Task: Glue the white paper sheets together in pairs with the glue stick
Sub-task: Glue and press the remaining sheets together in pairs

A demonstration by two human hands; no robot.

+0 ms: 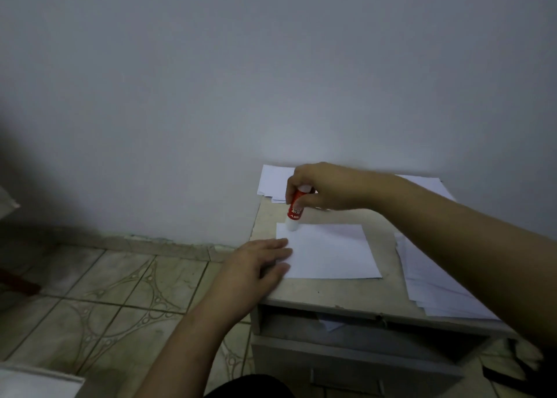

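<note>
Right hand (324, 186) clamped round glue stick (294, 209), tip down on sheet (330, 253) at far corner. Left hand (259, 262) lay flat, fingers spread, pinning sheet's near edge on surface (301, 289). Paper stacks (434, 286) beyond, beneath right arm.

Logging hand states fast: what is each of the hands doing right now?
Left hand: open, flat on the white sheet's left edge.
Right hand: closed around the glue stick, tip on the sheet.
</note>
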